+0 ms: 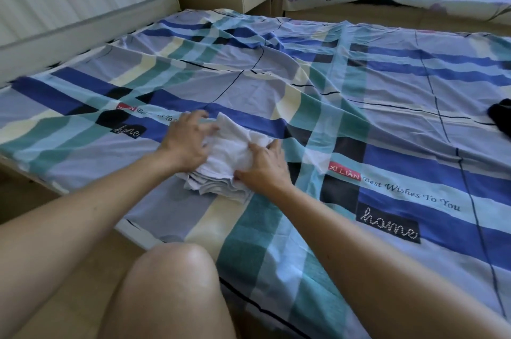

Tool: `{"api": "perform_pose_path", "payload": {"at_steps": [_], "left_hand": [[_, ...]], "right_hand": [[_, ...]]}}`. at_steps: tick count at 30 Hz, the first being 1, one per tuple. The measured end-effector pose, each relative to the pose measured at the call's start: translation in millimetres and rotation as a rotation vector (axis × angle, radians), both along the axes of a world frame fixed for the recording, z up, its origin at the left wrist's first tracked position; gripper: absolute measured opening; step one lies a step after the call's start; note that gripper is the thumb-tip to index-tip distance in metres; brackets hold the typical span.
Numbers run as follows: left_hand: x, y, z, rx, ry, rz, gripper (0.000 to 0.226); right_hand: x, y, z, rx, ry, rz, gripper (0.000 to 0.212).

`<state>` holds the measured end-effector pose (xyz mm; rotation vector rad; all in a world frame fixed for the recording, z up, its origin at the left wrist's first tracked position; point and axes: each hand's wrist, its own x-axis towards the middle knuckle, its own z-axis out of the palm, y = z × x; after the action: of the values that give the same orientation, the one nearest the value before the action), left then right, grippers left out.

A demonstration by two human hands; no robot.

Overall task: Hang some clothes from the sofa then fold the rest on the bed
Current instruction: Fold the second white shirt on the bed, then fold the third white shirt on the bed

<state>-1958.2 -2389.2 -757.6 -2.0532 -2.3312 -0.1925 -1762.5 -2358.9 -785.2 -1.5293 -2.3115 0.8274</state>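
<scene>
With your left hand (188,142) and right hand (262,167) both gripping the folded white garment (229,156), which lies near the front edge of the bed (387,106), press the layers flat and keep the edges aligned before you release it.

The bed sheet (387,106) reads "XI LIAN Best Wishes To You", "home".
</scene>
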Motion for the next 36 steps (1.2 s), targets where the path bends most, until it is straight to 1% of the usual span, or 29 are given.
{"api": "perform_pose_path", "payload": {"at_steps": [1, 2, 3, 4, 6, 7, 9, 11, 12, 13, 16, 17, 19, 20, 22, 23, 25, 28, 31, 32, 33, 34, 36], "left_hand": [[7.0, 1.2, -1.0, 0.087, 0.016, -0.122, 0.053], [12.3, 2.7, -3.0, 0.11, 0.025, -0.229, 0.062], [18.4, 3.3, -3.1, 0.042, 0.042, -0.298, 0.072], [20.0, 3.3, -6.7, -0.07, 0.063, -0.316, 0.083], [18.6, 0.1, -15.3, -0.324, 0.105, -0.243, 0.105], [17.1, -1.8, -15.7, -0.414, 0.094, -0.2, 0.116], [16.7, -1.2, -9.5, -0.484, 0.081, -0.156, 0.134], [22.3, 4.8, 5.4, -0.5, 0.091, -0.117, 0.141], [28.6, 7.1, 14.5, -0.479, 0.088, -0.101, 0.135], [36.6, 8.7, 23.2, -0.427, 0.047, -0.082, 0.123], [74.6, 19.3, 41.8, -0.2, -0.225, -0.093, 0.087], [93.3, 23.5, 45.8, -0.153, -0.312, -0.121, 0.082], [142.3, 32.3, 53.4, -0.088, -0.441, -0.206, 0.081], [162.9, 33.5, 56.6, -0.059, -0.495, -0.24, 0.077], [218.0, 41.7, 59.5, -0.023, -0.585, -0.329, 0.06], [235.8, 40.4, 61.2, -0.025, -0.617, -0.352, 0.057], [284.5, 40.5, 64.2, -0.045, -0.685, -0.444, 0.058], [337.4, 33.7, 62.1, -0.031, -0.705, -0.552, 0.059], [366.9, 24.4, 50.9, -0.056, -0.717, -0.614, 0.078], [374.8, 23.9, 44.7, -0.06, -0.712, -0.63, 0.077], [379.6, 23.2, 39.0, -0.061, -0.702, -0.637, 0.069], [383.3, 21.8, 34.1, -0.057, -0.69, -0.643, 0.06], [390.4, 21.1, 26.3, -0.071, -0.673, -0.661, 0.054]], "right_hand": [[2.7, -2.5, -1.9, 0.124, -0.076, 0.022, 0.078], [6.2, -2.7, -5.5, 0.207, -0.139, 0.059, 0.081], [11.2, -2.0, -8.9, 0.256, -0.189, 0.111, 0.084], [16.1, -1.0, -12.0, 0.273, -0.225, 0.169, 0.086], [25.9, -0.2, -16.6, 0.227, -0.271, 0.25, 0.088], [29.3, 0.1, -16.8, 0.174, -0.276, 0.272, 0.089], [35.4, 1.4, -15.1, 0.085, -0.235, 0.289, 0.087], [46.9, 2.9, -12.1, 0.062, -0.162, 0.29, 0.084], [55.9, 3.2, -9.0, 0.066, -0.117, 0.279, 0.083], [66.5, 3.7, -4.4, 0.071, -0.064, 0.257, 0.082], [114.9, 7.2, 18.8, 0.068, 0.103, 0.149, 0.08], [135.4, 9.7, 27.2, 0.082, 0.141, 0.108, 0.08], [183.6, 16.1, 43.1, 0.121, 0.181, 0.008, 0.081], [201.7, 18.7, 50.3, 0.135, 0.206, -0.038, 0.081], [252.3, 22.0, 65.4, 0.157, 0.269, -0.168, 0.076], [267.4, 23.3, 71.8, 0.167, 0.322, -0.208, 0.072], [312.8, 22.1, 86.3, 0.215, 0.382, -0.303, 0.066], [375.2, 16.1, 97.5, 0.325, 0.374, -0.44, 0.061], [434.0, 10.6, 94.3, 0.486, 0.319, -0.617, 0.056], [454.6, 11.5, 93.1, 0.531, 0.284, -0.697, 0.053], [472.5, 13.1, 93.1, 0.561, 0.262, -0.774, 0.051], [489.2, 15.5, 92.2, 0.575, 0.248, -0.845, 0.049], [519.8, 19.7, 88.1, 0.574, 0.194, -0.951, 0.043]]}}
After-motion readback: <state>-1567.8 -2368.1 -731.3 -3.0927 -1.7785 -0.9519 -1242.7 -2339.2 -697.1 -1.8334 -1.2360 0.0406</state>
